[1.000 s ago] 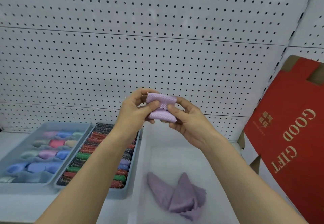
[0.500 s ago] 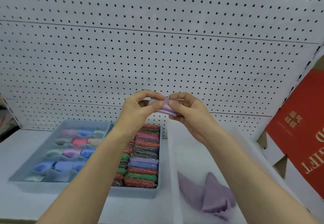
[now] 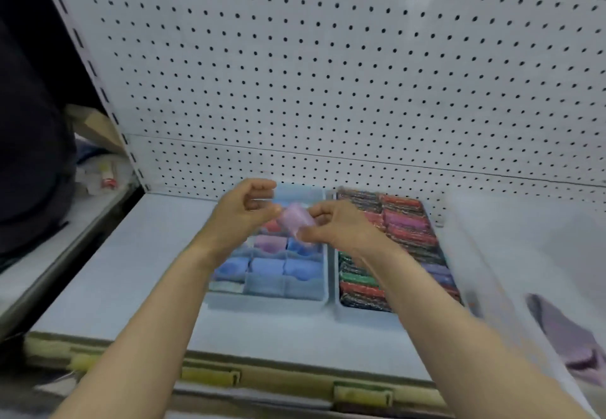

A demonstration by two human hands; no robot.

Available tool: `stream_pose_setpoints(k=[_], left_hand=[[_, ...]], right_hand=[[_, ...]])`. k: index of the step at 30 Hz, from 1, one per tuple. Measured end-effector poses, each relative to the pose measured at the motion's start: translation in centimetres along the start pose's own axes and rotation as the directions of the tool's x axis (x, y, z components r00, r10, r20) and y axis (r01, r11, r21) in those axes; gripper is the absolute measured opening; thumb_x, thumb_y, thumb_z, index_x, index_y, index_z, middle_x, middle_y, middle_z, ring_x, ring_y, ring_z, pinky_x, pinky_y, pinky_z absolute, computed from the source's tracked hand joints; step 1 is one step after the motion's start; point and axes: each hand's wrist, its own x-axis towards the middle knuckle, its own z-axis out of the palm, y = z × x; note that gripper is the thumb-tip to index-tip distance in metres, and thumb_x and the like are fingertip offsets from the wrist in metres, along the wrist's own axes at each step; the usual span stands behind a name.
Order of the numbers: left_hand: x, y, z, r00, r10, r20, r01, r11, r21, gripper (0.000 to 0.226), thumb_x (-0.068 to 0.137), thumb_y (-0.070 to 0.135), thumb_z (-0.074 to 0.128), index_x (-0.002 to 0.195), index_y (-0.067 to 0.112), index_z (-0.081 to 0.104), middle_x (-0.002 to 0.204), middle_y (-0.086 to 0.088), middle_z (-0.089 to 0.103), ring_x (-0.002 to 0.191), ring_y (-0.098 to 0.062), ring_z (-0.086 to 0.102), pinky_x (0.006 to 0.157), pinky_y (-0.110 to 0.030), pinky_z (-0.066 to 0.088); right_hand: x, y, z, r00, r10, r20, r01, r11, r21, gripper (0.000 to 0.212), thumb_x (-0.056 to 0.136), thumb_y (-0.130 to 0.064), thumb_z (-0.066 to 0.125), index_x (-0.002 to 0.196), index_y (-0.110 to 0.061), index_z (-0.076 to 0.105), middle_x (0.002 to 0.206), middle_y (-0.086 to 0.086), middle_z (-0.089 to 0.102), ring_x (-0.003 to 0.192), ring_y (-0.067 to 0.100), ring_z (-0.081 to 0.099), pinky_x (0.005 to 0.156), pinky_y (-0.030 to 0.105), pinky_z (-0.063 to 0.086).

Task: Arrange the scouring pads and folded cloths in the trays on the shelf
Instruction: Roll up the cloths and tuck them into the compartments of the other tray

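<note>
Head view: at the centre of the frame both hands meet over the blue tray [image 3: 269,300], with a small folded lilac cloth [image 3: 295,222] between them. The right hand [image 3: 341,228] pinches the cloth's right end between thumb and curled fingers, probably to keep the fold from springing open. The left hand [image 3: 242,218] has its fingers curled and its thumb tip at the cloth's left end; motion blur hides whether it actually grips or only steadies. The cloth hangs just above the tray's upper compartments, apart from the blue, pink and lilac rolls already tucked into the cells below, so it seems to be lined up for a free cell there. Right of centre, the second tray [image 3: 364,315] is packed with rows of glittery pads [image 3: 403,231], touching the blue tray's side. At the right edge, a clear bin [image 3: 485,287] holds loose purple cloths [image 3: 564,336], apparently the supply awaiting folding. Both trays sit on the shelf [image 3: 124,271] against the pegboard [image 3: 328,74].
</note>
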Motion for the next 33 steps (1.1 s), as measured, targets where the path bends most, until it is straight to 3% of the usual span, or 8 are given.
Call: stream_pose_setpoints(k=[2, 4, 8, 12, 18, 21, 27, 33], left_hand=[[0.1, -3.7, -3.3, 0.982, -0.067, -0.176, 0.084, 0.992, 0.089, 0.028, 0.091, 0.017, 0.07, 0.119, 0.015, 0.063, 0.114, -0.003, 0.064, 0.095, -0.009, 0.062, 0.073, -0.014, 0.052], [0.2, -7.3, -5.4, 0.942, -0.155, -0.299, 0.221, 0.955, 0.199, 0.033, 0.092, 0.03, 0.068, 0.122, 0.017, 0.063, 0.113, -0.002, 0.064, 0.105, -0.019, 0.061, 0.088, -0.031, 0.053], [0.4, -11.0, -6.1, 0.898, -0.331, -0.289, 0.373, 0.922, 0.104, 0.037, 0.089, 0.035, 0.071, 0.116, 0.01, 0.069, 0.109, -0.005, 0.07, 0.105, -0.027, 0.065, 0.095, -0.044, 0.052], [0.7, -12.2, -5.8, 0.87, -0.38, -0.314, 0.389, 0.92, -0.034, 0.024, 0.083, 0.024, 0.076, 0.104, 0.011, 0.074, 0.099, -0.007, 0.073, 0.097, -0.03, 0.067, 0.091, -0.045, 0.055], [0.8, -12.3, -5.0, 0.856, -0.361, -0.369, 0.362, 0.93, -0.071, 0.023, 0.089, 0.019, 0.07, 0.109, 0.009, 0.072, 0.094, -0.003, 0.069, 0.086, -0.018, 0.059, 0.078, -0.028, 0.046], [0.7, -12.1, -4.9, 0.85, -0.369, -0.377, 0.366, 0.927, -0.081, 0.028, 0.09, 0.02, 0.069, 0.116, 0.01, 0.07, 0.101, -0.002, 0.069, 0.093, -0.02, 0.061, 0.082, -0.028, 0.048], [0.5, -11.8, -4.8, 0.834, -0.382, -0.398, 0.373, 0.922, -0.103, 0.03, 0.091, 0.02, 0.068, 0.12, 0.012, 0.068, 0.106, 0.0, 0.067, 0.102, -0.021, 0.062, 0.086, -0.027, 0.047], [0.4, -11.5, -4.6, 0.833, -0.38, -0.403, 0.37, 0.923, -0.105, 0.031, 0.091, 0.019, 0.068, 0.122, 0.012, 0.067, 0.11, 0.0, 0.066, 0.099, -0.019, 0.06, 0.087, -0.027, 0.047]], right_hand=[[0.6, 1.5, 3.6, 0.999, 0.014, 0.03, -0.014, 1.0, 0.017, 0.021, 0.075, 0.0, 0.08, 0.088, -0.01, 0.068, 0.08, 0.006, 0.066, 0.072, 0.016, 0.059, 0.071, 0.027, 0.047], [0.9, 2.9, 6.2, 0.999, 0.037, 0.04, -0.036, 0.999, -0.022, 0.022, 0.075, 0.0, 0.08, 0.087, -0.011, 0.065, 0.077, 0.002, 0.064, 0.067, 0.01, 0.055, 0.065, 0.018, 0.044], [0.9, 5.2, 8.4, 1.0, 0.022, 0.015, -0.016, 0.95, -0.311, 0.021, 0.074, -0.007, 0.079, 0.084, -0.019, 0.064, 0.074, -0.003, 0.062, 0.068, 0.01, 0.053, 0.065, 0.026, 0.041], [0.6, 4.9, 8.7, 0.996, -0.028, 0.087, 0.074, 0.81, -0.582, 0.019, 0.078, -0.014, 0.075, 0.094, -0.022, 0.069, 0.087, -0.01, 0.065, 0.08, 0.009, 0.059, 0.071, 0.024, 0.045], [1.9, 4.1, 10.5, 0.992, -0.032, 0.122, 0.122, 0.491, -0.863, 0.015, 0.084, -0.015, 0.065, 0.096, -0.023, 0.066, 0.101, 0.0, 0.068, 0.098, 0.026, 0.061, 0.068, 0.03, 0.045], [2.3, 3.5, 10.8, 0.982, -0.016, 0.19, 0.181, 0.386, -0.905, 0.012, 0.088, -0.017, 0.063, 0.098, -0.016, 0.069, 0.101, 0.005, 0.068, 0.096, 0.028, 0.063, 0.07, 0.032, 0.049], [1.8, 3.7, 9.7, 0.96, -0.02, 0.28, 0.255, 0.481, -0.839, 0.045, 0.093, -0.054, 0.055, 0.089, -0.011, 0.068, 0.085, 0.005, 0.067, 0.078, 0.022, 0.055, 0.067, 0.035, 0.049], [2.4, 3.8, 10.7, 0.962, -0.075, 0.262, 0.272, 0.333, -0.903, 0.051, 0.093, -0.062, 0.05, 0.082, -0.016, 0.068, 0.083, 0.001, 0.064, 0.082, 0.024, 0.06, 0.049, 0.024, 0.025]])
